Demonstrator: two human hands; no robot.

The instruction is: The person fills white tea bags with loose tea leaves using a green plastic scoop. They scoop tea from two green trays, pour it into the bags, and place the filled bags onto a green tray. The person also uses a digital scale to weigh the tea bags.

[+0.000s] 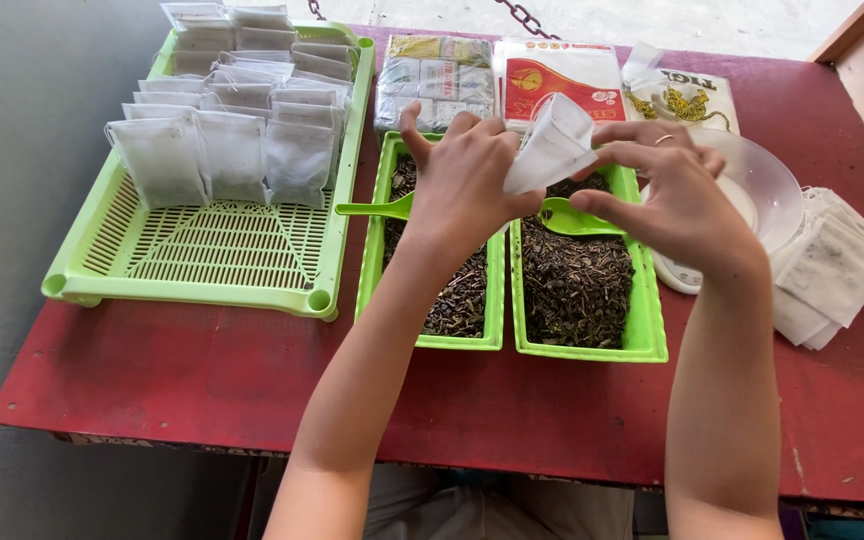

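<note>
White sachet [552, 145], green trays [642, 335], dark red table [202, 385].

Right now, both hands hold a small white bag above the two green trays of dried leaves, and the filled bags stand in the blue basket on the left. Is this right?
Not quite: the basket is light green, not blue, as the head view shows. The rest holds: the left hand and right hand hold a small white bag above the two green trays of dried leaves, and filled bags stand in that basket.
</note>
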